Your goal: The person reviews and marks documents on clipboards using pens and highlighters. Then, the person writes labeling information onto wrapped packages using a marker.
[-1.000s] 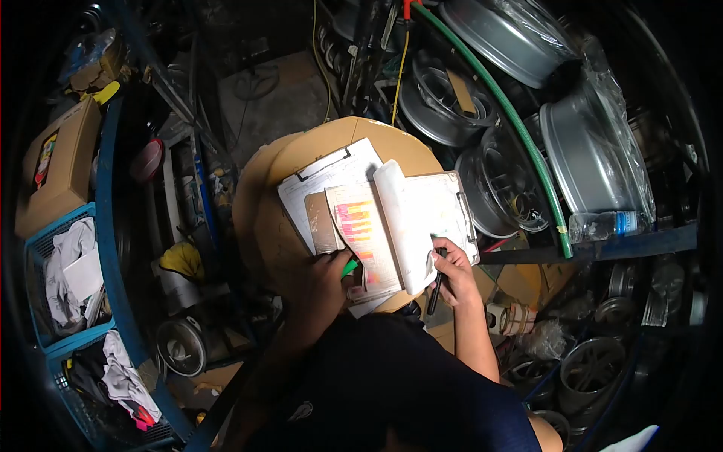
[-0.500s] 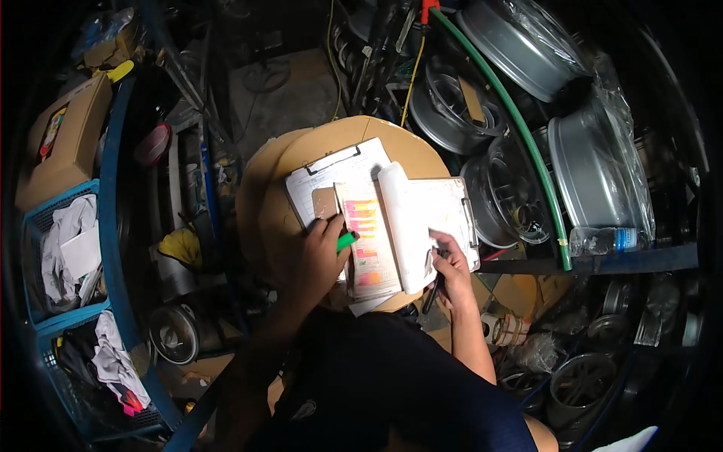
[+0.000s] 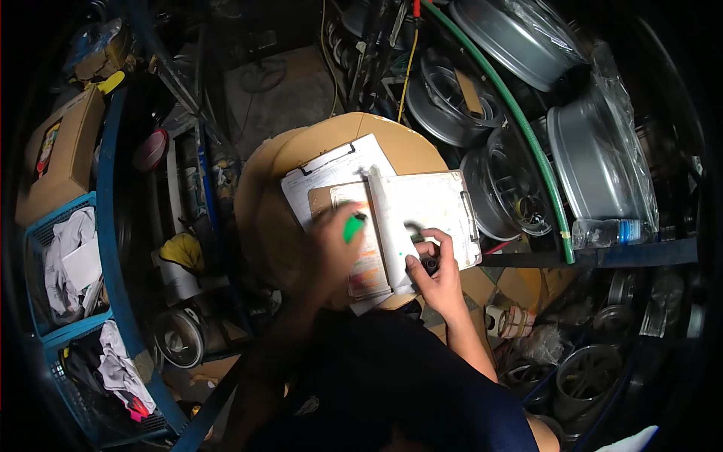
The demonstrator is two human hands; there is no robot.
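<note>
Centrally, tabletop: a round, cardboard-brown tabletop [image 3: 410, 143] fills the middle of the frame, with the papers lying across it.
Front clipboard: the front clipboard [image 3: 473, 252] lies right of centre, its metal clip [image 3: 468, 216] along the right edge.
Marked sheet: the marked sheet [image 3: 370, 265], just left of the fold, shows orange and pink bands; the left hand covers part of it.
Curled page: a curled white page [image 3: 385, 239] stands as a loose roll between the marked sheet and the white paper on the right.
Rear clipboard: the rear clipboard [image 3: 331, 172] sits tilted above and to the left, partly beneath the front papers.
Left hand: blurred, the left hand [image 3: 331, 247] is closed round a green marker [image 3: 352, 228], over the marked sheet; whether the tip touches paper I cannot tell.
Right hand: half curled, the right hand [image 3: 443, 280] has a dark pen [image 3: 430, 264] between thumb and fingers, at the lower right of the curled page; the thumb is beside the page, contact unclear.
Right side: silver wheel rims [image 3: 591, 162], a green hose [image 3: 520, 113] and a clear bottle [image 3: 606, 233] at mid right.
Left side: a cardboard box [image 3: 75, 154] above blue baskets [image 3: 47, 331] holding pale cloth [image 3: 68, 245].
</note>
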